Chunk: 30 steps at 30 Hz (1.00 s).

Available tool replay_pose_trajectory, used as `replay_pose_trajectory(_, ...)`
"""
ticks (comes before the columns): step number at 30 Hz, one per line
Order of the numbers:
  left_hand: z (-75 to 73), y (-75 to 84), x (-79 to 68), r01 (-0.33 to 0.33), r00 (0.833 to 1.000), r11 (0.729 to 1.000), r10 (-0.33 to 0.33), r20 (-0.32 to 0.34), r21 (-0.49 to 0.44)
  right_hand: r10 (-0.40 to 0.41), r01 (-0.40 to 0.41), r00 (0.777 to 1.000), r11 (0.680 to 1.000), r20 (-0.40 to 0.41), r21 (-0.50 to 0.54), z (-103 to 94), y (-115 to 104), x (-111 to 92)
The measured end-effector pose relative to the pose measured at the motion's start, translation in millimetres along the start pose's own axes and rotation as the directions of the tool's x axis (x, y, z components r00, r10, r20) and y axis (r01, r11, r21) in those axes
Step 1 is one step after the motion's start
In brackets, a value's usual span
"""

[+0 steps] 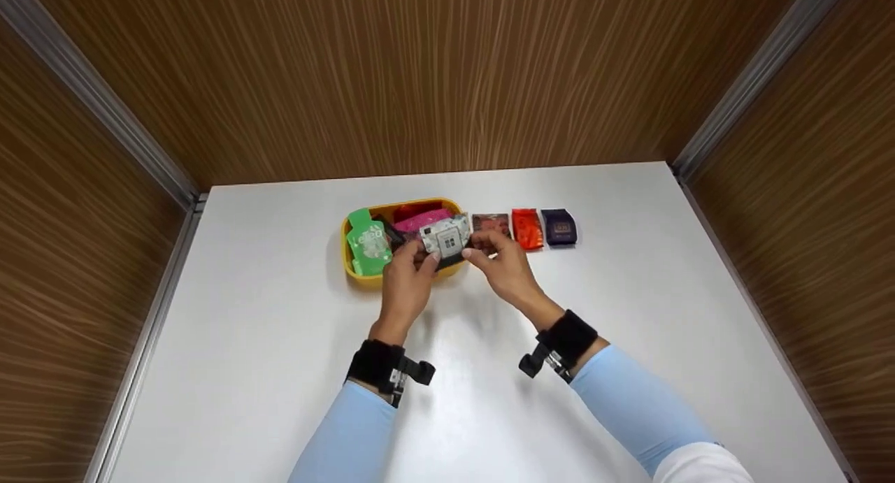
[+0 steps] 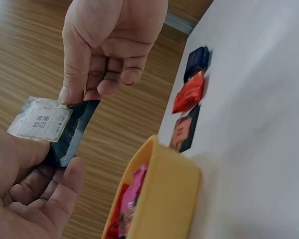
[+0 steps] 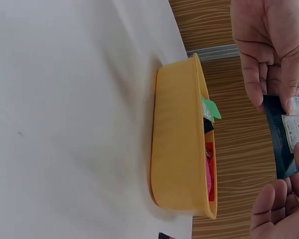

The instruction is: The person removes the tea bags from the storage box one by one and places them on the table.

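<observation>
Both hands hold a small white and dark green tea packet (image 1: 447, 240) with a pale printed label, above the front part of a yellow basket (image 1: 364, 281). My left hand (image 1: 405, 287) pinches its left end between thumb and fingers, and my right hand (image 1: 509, 270) pinches the right end. In the left wrist view the packet (image 2: 46, 122) hangs well above the table, beside the basket (image 2: 168, 194). Inside the basket lie a green packet (image 1: 369, 244) leaning over the left rim, a pink packet (image 1: 424, 219) and red and dark packets partly hidden behind the held one.
To the right of the basket, a row of packets lies on the white table (image 1: 245, 315): a dark and reddish one (image 1: 491, 223), a red one (image 1: 527, 228) and a dark purple one (image 1: 559, 227). Wood-grain panels (image 1: 433, 77) enclose the back and sides.
</observation>
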<state>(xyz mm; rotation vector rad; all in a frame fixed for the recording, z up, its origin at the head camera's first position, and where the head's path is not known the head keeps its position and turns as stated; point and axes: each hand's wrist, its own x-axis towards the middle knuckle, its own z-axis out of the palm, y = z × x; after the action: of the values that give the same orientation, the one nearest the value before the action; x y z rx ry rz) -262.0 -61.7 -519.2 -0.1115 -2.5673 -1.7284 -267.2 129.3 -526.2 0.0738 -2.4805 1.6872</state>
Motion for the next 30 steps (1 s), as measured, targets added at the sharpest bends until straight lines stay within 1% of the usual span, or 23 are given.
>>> replay_pose_trajectory(3,11.5,-4.9,-5.8,0.003,0.999,1.000,-0.003,0.034,-0.002,0.035,-0.033,0.999,0.998,-0.030,0.059,-4.1,10,-9)
replay_pose_trajectory(5,18.9,-8.4,-9.4,0.008,0.998,1.000,-0.008,0.067,-0.010,0.071,-0.067,0.997,0.992,-0.036,0.108,-6.7,18,-16)
replay_pose_trajectory(9,30.0,-15.6,-16.2,0.018,0.993,1.000,-0.015,0.120,-0.017,0.140,-0.135,0.990,0.971,-0.013,0.200,-8.7,32,-29)
replay_pose_trajectory(12,37.0,-20.0,-21.8,0.013,0.990,1.000,-0.012,0.137,-0.009,0.185,-0.182,0.983,0.952,0.013,0.244,-9.2,41,-38)
replay_pose_trajectory(16,46.3,-24.0,-27.8,0.004,0.987,0.999,-0.010,0.160,0.034,0.241,-0.235,0.970,0.936,0.008,0.263,-13.1,52,-48)
replay_pose_trajectory(21,52.0,-26.1,-30.0,-0.010,0.980,0.993,-0.014,0.200,0.120,0.289,-0.263,0.956,0.922,-0.054,0.283,-26.7,67,-51)
replay_pose_trajectory(23,51.7,-27.6,-30.8,-0.027,0.976,0.986,-0.009,0.215,0.164,0.305,-0.269,0.948,0.917,-0.085,0.293,-35.3,74,-50)
replay_pose_trajectory(26,50.2,-31.4,-33.2,-0.072,0.971,0.968,0.012,0.240,0.242,0.331,-0.284,0.935,0.914,-0.128,0.291,-52.4,85,-46)
replay_pose_trajectory(28,49.7,-34.8,-35.6,-0.104,0.965,0.948,0.023,0.260,0.301,0.347,-0.296,0.925,0.914,-0.155,0.276,-65.6,90,-42)
replay_pose_trajectory(30,49.9,-39.3,-38.6,-0.140,0.959,0.922,0.036,0.280,0.362,0.360,-0.311,0.916,0.917,-0.180,0.249,-79.5,97,-38)
